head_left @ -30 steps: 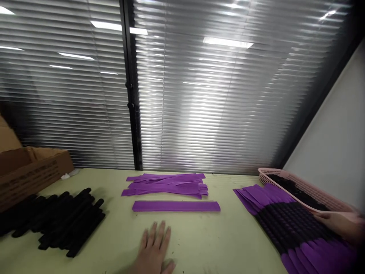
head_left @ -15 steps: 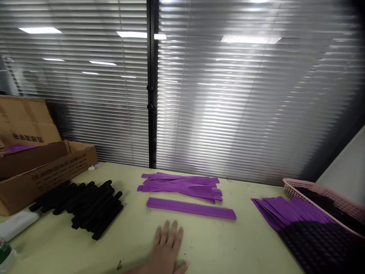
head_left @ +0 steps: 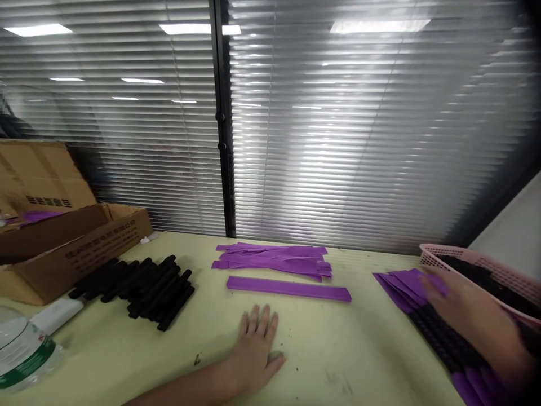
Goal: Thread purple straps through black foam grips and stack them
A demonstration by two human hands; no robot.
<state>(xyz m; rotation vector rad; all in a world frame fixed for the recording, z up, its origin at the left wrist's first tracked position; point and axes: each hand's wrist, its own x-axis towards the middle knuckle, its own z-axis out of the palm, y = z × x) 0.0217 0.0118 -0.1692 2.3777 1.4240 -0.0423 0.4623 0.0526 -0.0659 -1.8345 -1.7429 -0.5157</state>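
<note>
Left hand [head_left: 252, 361]: lay spread, empty, on bench [head_left: 346, 349], six o'clock. Right hand [head_left: 477, 321]: blurred over purple-and-black strips [head_left: 437, 338], four o'clock; grip unclear.

Pale green table [head_left: 329, 332] with purple strips [head_left: 273, 260], black pieces [head_left: 158, 290], cardboard box [head_left: 97, 245], bottle [head_left: 23, 355], pink basket [head_left: 499, 268]

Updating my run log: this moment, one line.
left hand: flat on pale-green table | right hand: blurred, over purple-and-black strips | right grip: unclear
</note>
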